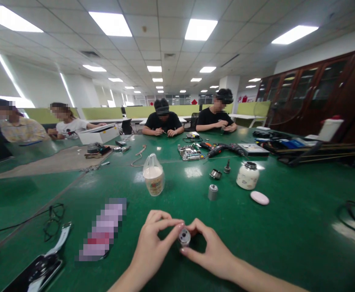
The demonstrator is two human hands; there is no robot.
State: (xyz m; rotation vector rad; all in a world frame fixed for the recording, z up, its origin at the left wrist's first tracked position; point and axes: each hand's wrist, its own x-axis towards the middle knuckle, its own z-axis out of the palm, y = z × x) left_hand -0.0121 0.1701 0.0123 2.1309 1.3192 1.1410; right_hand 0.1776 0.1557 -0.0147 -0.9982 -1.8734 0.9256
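Near the front of the green table (128,178), my left hand (157,241) and my right hand (210,249) both pinch a small silver metal cylinder (184,238). Its round end, with a dark centre hole, faces up toward me. The left fingertips press its upper left edge; the right thumb is at its lower edge and the right index finger at its upper right. Beyond the hands another silver cylinder (213,192) stands upright. Behind it are a metal ring part (215,174) and a small geared part (227,166).
A bagged cup (154,178), a cream jar (248,177) and a pink oval lid (259,198) stand beyond my hands. Farther back lie a circuit board (191,152) and a power drill (215,151). A watch (48,259) and glasses (54,221) lie left. Several people sit around the table.
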